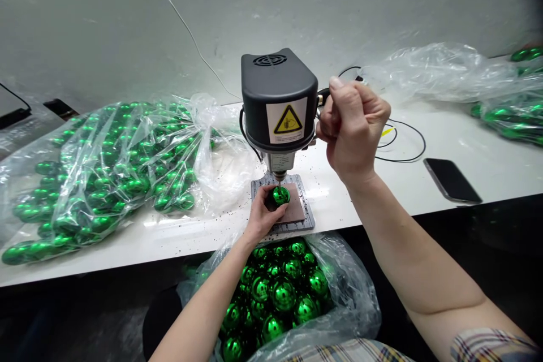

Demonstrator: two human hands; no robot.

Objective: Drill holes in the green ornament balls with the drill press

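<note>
My left hand [266, 210] grips a shiny green ball [281, 196] on a pinkish-brown plate [296, 210] that lies on the base [309, 220] of a small drill press [274, 87]. The thin bit [279, 179] of the press comes down to the top of the ball; I cannot tell whether it has gone in. Up at the right of the black motor housing, my right hand [354, 124] is closed around the press's lever handle [324, 95]. Below the table edge, a clear plastic bag [354, 300] holds several green balls [283, 294].
Clear bags of green balls [102, 181] cover the table's left side. Another bag [513, 116] lies at the far right. A phone [452, 180] rests near the front edge, with a black cable [418, 130] coiled behind it. Dark specks are scattered around the press base.
</note>
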